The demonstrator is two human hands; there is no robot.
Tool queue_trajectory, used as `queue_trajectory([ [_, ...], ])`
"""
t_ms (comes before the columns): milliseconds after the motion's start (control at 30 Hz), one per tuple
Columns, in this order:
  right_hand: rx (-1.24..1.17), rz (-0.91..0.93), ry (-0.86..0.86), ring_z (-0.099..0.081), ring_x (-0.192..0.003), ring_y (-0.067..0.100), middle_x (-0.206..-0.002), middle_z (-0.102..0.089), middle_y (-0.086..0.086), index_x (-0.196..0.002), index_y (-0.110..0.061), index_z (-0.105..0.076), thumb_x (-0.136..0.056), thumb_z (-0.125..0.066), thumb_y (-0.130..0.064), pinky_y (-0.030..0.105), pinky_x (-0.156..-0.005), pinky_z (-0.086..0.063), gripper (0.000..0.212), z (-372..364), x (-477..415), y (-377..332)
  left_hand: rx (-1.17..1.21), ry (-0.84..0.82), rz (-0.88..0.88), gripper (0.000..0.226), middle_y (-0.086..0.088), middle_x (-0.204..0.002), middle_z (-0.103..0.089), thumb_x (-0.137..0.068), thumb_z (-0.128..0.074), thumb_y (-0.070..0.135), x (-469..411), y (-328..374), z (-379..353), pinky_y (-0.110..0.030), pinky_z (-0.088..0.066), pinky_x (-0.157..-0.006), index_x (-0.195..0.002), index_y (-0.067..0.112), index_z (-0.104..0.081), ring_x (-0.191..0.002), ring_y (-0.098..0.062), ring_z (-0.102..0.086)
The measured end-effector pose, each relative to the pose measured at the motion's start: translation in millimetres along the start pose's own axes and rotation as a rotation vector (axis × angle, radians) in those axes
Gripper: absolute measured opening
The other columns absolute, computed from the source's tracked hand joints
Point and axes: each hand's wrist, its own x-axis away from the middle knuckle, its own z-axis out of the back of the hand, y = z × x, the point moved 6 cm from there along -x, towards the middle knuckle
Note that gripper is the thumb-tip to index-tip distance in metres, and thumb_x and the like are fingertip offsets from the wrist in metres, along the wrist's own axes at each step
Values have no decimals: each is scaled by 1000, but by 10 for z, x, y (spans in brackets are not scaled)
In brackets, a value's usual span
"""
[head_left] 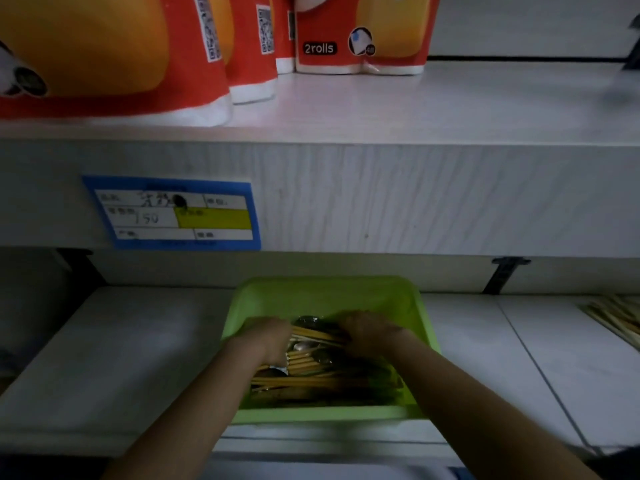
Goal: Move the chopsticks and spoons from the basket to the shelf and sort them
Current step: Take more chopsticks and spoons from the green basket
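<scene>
Pale wooden chopsticks (317, 336) and metal spoons (304, 346) lie jumbled together in a green plastic basket (424, 327), which sits on the lower shelf (114, 358). Both hands are inside the basket. The left hand (268, 339) and right hand (367, 329) curl over opposite ends of one bundle of chopsticks, likely gathering it to lift out as a group; whether each grip has closed fully cannot be told. To the far right, more chopsticks (614, 318) already lie on the same shelf. Above, an upper shelf (381, 199) carries a blue price label (173, 213) and red packs of paper rolls (360, 32).
</scene>
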Motion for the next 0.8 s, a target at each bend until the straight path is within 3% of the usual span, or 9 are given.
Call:
queue_trajectory([
  [133, 44, -27, 82, -52, -118, 31, -129, -54, 16, -128, -10, -50, -96, -44, -28, 36, -96, -43, 37, 39, 19, 0, -100, 72, 6, 22, -11, -106, -66, -83, -65, 25, 108, 56, 61, -32, -48, -81, -93, 6, -63, -98, -25, -62],
  [233, 115, -48, 150, -49, -120, 32, -128, -52, 18, -126, -7, -49, -98, -39, -25, 37, -97, -41, 35, 121, 72, -8, -170, 159, 13, 8, -7, -106, -65, -86, -59, 17, 167, 116, 110, -28, -44, -74, -86, 10, -61, -97, -23, -62],
  [300, 86, -34, 148, -47, -121, 32, -129, -50, 18, -127, -9, -48, -98, -38, -30, 37, -98, -39, 37, 140, 102, -10, -175, 204, 6, 12, -8, -104, -65, -86, -58, 15, 200, 151, 129, -27, -42, -71, -94, 9, -63, -94, -23, -61],
  [467, -58, 27, 70, -48, -121, 34, -133, -49, 22, -128, -7, -44, -100, -32, -32, 33, -95, -38, 40, 63, 157, -84, -163, 213, -23, 12, -7, -99, -66, -86, -59, 20, 231, 219, 84, -28, -40, -67, -91, 11, -65, -76, -17, -49],
  [667, -30, -13, 174, -54, -112, 34, -121, -58, 20, -115, -7, -57, -98, -37, -33, 36, -89, -44, 36, 106, 158, -88, -229, 217, -35, 12, -7, -98, -64, -88, -60, 22, 263, 261, 46, -28, -37, -69, -91, 11, -65, -91, -21, -59],
  [800, 35, 6, 222, -52, -115, 33, -125, -54, 16, -122, -12, -50, -96, -42, -30, 38, -91, -45, 33, 134, 225, -116, -230, 246, -7, 16, -4, -94, -63, -87, -62, 30, 272, 246, 33, -28, -37, -69, -82, 15, -62, -88, -20, -58],
])
